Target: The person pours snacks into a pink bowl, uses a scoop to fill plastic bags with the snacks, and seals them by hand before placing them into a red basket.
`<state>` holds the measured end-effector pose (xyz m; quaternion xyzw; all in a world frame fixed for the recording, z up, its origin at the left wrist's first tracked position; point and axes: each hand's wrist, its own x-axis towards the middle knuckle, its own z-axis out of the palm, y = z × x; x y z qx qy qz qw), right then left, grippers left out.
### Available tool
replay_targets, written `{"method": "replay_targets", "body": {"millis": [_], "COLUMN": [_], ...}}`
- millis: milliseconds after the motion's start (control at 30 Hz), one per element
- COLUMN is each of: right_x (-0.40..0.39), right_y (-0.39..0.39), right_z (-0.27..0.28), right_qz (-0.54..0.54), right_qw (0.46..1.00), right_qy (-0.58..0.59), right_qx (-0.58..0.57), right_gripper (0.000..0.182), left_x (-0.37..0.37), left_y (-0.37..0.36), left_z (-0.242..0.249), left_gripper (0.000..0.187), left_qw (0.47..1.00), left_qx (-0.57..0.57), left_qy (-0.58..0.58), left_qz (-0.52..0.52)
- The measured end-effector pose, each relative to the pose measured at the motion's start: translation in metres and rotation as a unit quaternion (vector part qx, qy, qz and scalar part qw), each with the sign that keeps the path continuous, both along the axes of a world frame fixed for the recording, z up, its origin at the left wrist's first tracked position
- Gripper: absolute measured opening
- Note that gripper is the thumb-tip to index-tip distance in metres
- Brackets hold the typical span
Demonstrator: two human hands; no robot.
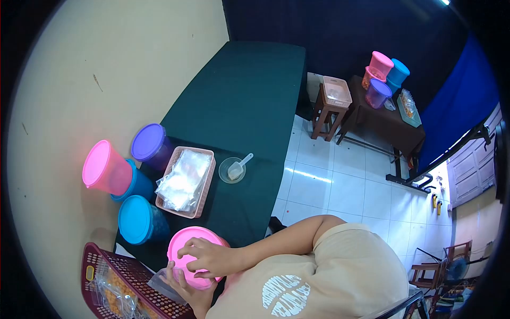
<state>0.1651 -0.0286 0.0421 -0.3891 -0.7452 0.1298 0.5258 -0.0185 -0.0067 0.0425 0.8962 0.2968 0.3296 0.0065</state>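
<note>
A round tub with a pink lid [204,235] stands at the near end of the green-covered table, close against my body. My right hand [215,259] lies over the lid with its bent fingers apart, the tips touching its top. At the lid's near left rim, my left hand [187,291] grips the tub's edge. Beside that hand is a clear plastic piece [162,283], perhaps a bag, partly covered by the fingers. The lid appears seated on the tub. My hands hide part of the lid, and the tub's contents are not visible.
Left of the table's middle is a pink basket [204,199] of clear bags, beside a bowl [223,171] with a scoop [235,170]. Blue [134,219], purple [149,142] and pink tubs [109,169] line the wall. A maroon basket [119,255] holds bagged orange snacks.
</note>
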Motion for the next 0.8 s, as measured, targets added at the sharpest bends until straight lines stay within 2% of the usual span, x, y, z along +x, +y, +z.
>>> {"method": "replay_targets", "body": {"millis": [167, 233, 267, 333, 367, 433, 567, 633, 667, 733, 800], "right_x": [-0.002, -0.001, 0.000, 0.008, 0.011, 0.013, 0.014, 0.015, 0.020, 0.033, 0.047], "right_y": [0.002, 0.001, 0.000, -0.004, -0.005, -0.007, 0.001, 0.008, 0.009, 0.010, 0.010], "right_z": [-0.003, 0.000, 0.002, 0.017, 0.019, 0.020, 0.000, -0.020, -0.029, -0.044, -0.063], "right_qz": [0.008, 0.016, 0.016, -0.030, -0.029, -0.026, 0.023, 0.082, 0.087, 0.074, 0.182], "right_qw": [0.996, 0.996, 0.996, 0.990, 0.990, 0.987, 0.990, 0.993, 0.993, 0.989, 0.953], "right_qy": [-0.017, -0.070, -0.070, -0.132, -0.132, -0.147, -0.128, -0.050, -0.050, -0.125, -0.237], "right_qx": [0.083, 0.055, 0.055, -0.035, -0.036, -0.055, -0.061, -0.066, -0.065, -0.005, -0.049], "right_gripper": [0.029, 0.044, 0.044, 0.061, 0.061, 0.074, 0.067, 0.057, 0.057, 0.049, 0.040], "left_x": [-0.003, -0.003, -0.002, 0.001, 0.002, 0.002, -0.003, -0.007, -0.011, -0.017, -0.027], "left_y": [0.001, 0.000, -0.001, -0.003, -0.004, -0.005, -0.004, 0.000, 0.002, 0.004, 0.007], "left_z": [-0.001, 0.000, 0.000, 0.000, -0.002, -0.006, -0.006, -0.005, -0.006, -0.003, -0.004], "left_gripper": [0.100, 0.099, 0.100, 0.100, 0.100, 0.100, 0.100, 0.099, 0.098, 0.093, 0.092], "left_qw": [1.000, 1.000, 1.000, 0.999, 0.999, 0.999, 0.999, 0.999, 0.997, 0.992, 0.987], "left_qx": [-0.001, 0.004, -0.004, -0.010, -0.018, -0.029, -0.036, -0.035, -0.043, -0.037, -0.025], "left_qy": [0.008, 0.008, 0.021, 0.032, 0.033, 0.034, 0.018, 0.006, -0.003, -0.032, -0.029], "left_qz": [0.025, 0.025, 0.018, 0.011, 0.015, 0.021, 0.022, 0.023, 0.059, 0.115, 0.158]}}
